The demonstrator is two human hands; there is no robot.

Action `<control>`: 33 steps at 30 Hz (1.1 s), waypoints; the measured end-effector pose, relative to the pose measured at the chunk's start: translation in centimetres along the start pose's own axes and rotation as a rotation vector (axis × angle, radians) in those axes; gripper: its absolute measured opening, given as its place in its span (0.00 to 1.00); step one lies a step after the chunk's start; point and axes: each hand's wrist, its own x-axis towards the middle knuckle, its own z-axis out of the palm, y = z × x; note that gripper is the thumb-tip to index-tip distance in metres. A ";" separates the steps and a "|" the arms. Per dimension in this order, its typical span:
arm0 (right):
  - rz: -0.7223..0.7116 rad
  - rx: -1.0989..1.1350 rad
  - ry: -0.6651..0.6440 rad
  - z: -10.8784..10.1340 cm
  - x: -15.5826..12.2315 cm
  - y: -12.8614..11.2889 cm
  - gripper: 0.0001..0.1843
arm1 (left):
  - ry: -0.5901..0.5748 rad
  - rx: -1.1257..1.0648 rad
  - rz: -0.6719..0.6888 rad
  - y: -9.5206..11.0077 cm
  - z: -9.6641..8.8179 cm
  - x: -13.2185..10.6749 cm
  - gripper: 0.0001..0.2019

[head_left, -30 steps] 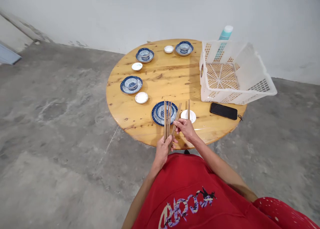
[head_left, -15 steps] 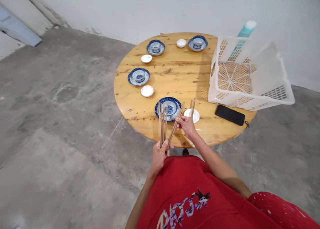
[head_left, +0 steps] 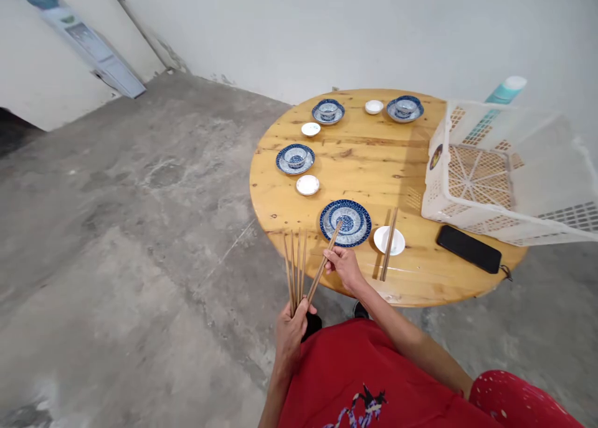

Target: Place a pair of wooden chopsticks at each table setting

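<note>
1. The left hand (head_left: 290,337) is clenched around a bundle of chopsticks (head_left: 294,269), which are held upright off the near left of the blue-patterned plate (head_left: 346,222).
2. A slanted chopstick (head_left: 322,263) is pinched in the right hand (head_left: 343,269), just in front of the plate, with its tip raised over the plate's rim.
3. The plate is laid on a round wooden desk (head_left: 374,166), near its edge.
4. A small white dish (head_left: 389,240) is placed just right of the plate, and a pair of chopsticks (head_left: 385,247) is rested across it.
5. A black phone (head_left: 468,248) is laid farther right of the plate, and a white plastic basket (head_left: 509,172) stands behind the phone.
6. Beyond the plate, blue-patterned bowls on saucers (head_left: 295,158) and white dishes (head_left: 308,185) are set out.
7. A bottle (head_left: 504,90) is seen behind the basket, well beyond the plate.
</note>
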 end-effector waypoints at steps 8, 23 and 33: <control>-0.102 0.078 0.048 9.0 0.9 0.8 0.21 | -0.068 -0.010 0.050 3.1 -9.0 4.0 0.25; -0.103 0.142 0.163 16.8 7.3 0.5 0.20 | -0.049 -0.089 0.036 7.3 -15.1 11.5 0.22; -0.082 0.225 0.346 18.6 16.5 -1.0 0.19 | -0.116 0.191 0.009 13.2 -14.8 23.7 0.23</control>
